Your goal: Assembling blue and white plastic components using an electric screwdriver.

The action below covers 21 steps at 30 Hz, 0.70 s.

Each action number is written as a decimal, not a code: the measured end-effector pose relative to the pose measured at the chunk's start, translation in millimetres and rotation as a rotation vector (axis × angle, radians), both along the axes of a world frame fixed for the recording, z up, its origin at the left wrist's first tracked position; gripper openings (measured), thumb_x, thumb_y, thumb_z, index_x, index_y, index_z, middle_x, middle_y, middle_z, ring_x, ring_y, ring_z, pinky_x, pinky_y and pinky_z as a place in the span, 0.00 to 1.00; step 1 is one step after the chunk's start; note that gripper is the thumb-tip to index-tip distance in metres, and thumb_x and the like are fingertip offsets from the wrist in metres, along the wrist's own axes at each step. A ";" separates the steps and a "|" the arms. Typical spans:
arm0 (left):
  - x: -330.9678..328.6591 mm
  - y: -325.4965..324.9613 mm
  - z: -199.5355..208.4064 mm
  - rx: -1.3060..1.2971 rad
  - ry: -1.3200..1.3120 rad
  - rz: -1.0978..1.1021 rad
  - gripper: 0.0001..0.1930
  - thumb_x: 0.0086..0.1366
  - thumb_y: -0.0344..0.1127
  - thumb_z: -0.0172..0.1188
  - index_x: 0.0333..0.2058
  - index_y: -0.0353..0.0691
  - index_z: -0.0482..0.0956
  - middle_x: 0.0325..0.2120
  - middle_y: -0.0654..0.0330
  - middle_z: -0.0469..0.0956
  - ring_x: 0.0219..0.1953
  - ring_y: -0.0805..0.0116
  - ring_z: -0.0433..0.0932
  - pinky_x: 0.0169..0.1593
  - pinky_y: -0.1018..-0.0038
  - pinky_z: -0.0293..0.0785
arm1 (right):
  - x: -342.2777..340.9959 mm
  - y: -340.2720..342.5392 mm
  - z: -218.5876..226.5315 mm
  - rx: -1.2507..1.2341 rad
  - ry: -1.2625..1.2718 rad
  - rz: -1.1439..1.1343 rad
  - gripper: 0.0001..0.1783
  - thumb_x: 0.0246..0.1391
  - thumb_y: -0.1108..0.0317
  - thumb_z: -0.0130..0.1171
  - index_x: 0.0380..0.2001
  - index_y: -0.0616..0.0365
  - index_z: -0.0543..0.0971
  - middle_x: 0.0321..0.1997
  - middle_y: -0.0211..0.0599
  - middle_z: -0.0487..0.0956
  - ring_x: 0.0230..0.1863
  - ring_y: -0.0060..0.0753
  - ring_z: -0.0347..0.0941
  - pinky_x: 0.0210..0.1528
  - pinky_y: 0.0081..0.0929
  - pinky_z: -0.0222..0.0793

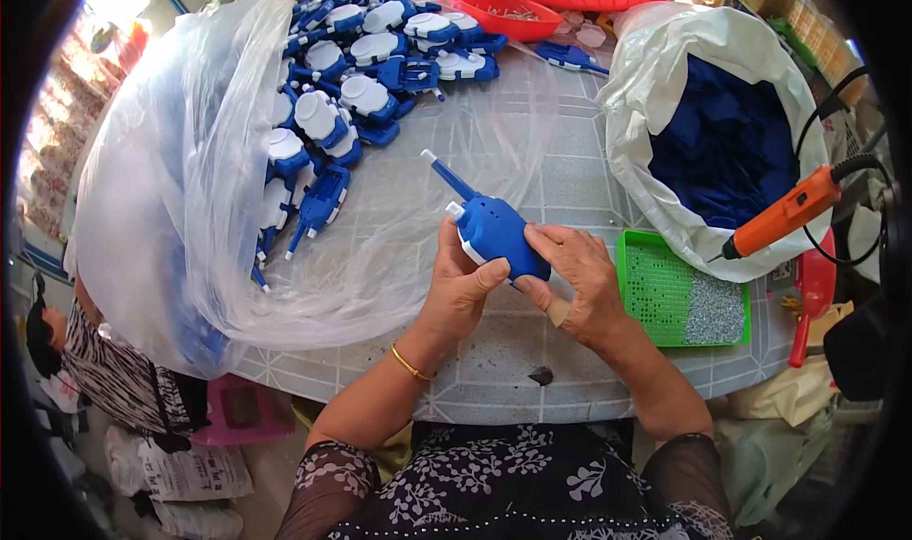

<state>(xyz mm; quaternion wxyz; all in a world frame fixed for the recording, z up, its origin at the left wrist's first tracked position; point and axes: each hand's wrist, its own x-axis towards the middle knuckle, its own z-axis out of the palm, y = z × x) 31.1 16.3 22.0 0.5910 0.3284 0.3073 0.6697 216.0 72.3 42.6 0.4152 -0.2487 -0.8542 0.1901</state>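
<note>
Between both hands, over the near middle of the table, I hold a blue and white toy walkie-talkie (499, 231). Its blue antenna with a white tip points to the far left, and a white knob shows beside it. My left hand (456, 288) grips the left side, thumb on the near edge. My right hand (581, 279) is closed on the right end, fingers on top; a tan strip is wrapped round its thumb. Beyond my left hand lies a heap of similar blue and white walkie-talkies (370, 51), partly in a clear plastic bag (223, 179).
Right of my hands is a green tray (622, 284) of small screws. An orange electric screwdriver (784, 212) hangs above a white sack (632, 151) of blue plastic parts. A red scoop (814, 293) is at the right edge; a red bowl (508, 18) stands at the back.
</note>
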 end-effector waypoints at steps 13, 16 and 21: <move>-8.3 8.5 4.7 0.432 1.262 0.461 0.30 0.57 0.41 0.73 0.54 0.34 0.72 0.58 0.44 0.72 0.62 0.44 0.70 0.66 0.54 0.63 | 24.7 29.5 -10.3 -0.061 -0.411 0.140 0.28 0.44 0.59 0.73 0.49 0.54 0.77 0.50 0.40 0.80 0.52 0.46 0.76 0.53 0.42 0.66; 0.3 10.4 4.5 0.559 1.558 0.136 0.31 0.51 0.46 0.76 0.50 0.35 0.76 0.53 0.46 0.75 0.58 0.44 0.73 0.62 0.55 0.68 | 23.6 26.2 -15.5 -0.173 -0.410 0.167 0.28 0.46 0.60 0.70 0.51 0.54 0.78 0.56 0.43 0.78 0.57 0.50 0.73 0.60 0.45 0.66; -2.7 10.1 -7.3 0.540 1.532 0.157 0.30 0.48 0.45 0.75 0.46 0.35 0.77 0.48 0.49 0.76 0.51 0.46 0.75 0.54 0.57 0.71 | 45.0 0.3 24.4 0.032 -0.227 -0.087 0.17 0.49 0.69 0.69 0.44 0.58 0.79 0.51 0.49 0.79 0.52 0.50 0.76 0.53 0.42 0.73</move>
